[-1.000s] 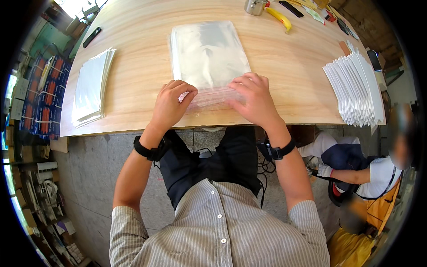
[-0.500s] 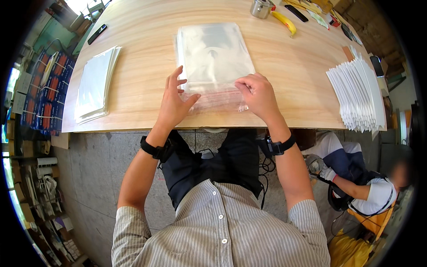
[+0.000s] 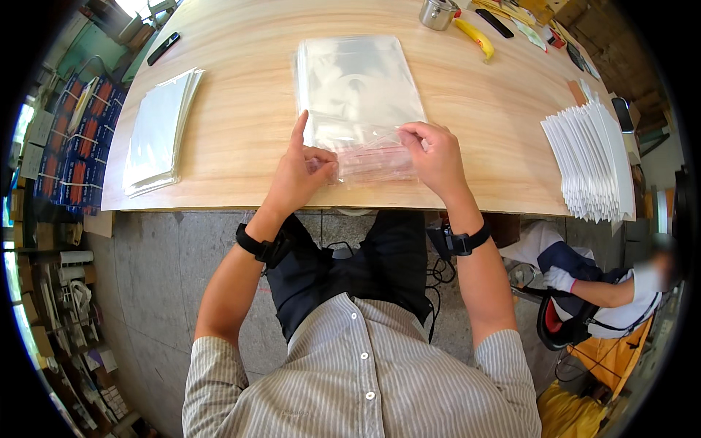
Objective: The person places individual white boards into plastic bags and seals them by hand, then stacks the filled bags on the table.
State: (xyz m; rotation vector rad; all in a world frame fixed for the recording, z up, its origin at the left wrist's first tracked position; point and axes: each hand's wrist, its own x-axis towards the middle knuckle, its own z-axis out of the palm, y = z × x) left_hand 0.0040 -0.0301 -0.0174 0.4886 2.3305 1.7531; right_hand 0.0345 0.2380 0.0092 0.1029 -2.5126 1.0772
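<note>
Okay, pinching lower end of clear rectangular plastic-bag stack (image 3: 361,80), mid pale wood-grain desk (image 3: 237,95), left hand (image 3: 298,174) and right hand (image 3: 440,158) apart; tension evenly, avoid creasing pink-tinted film strips (image 3: 376,159).

Bag stack (image 3: 361,80) is glossy, smooth plastic. Tabletop (image 3: 241,87) has smooth wood grain. Canister (image 3: 437,14) looks shiny metal; shirt (image 3: 328,372), matt cloth.

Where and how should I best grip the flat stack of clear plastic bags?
Probably by the thin, wrinkled, pink-tinged near end, pinched from your own side. The flat stack of clear plastic bags lies with its broad face up, giving little to pinch, while that thin film lies towards you.
</note>
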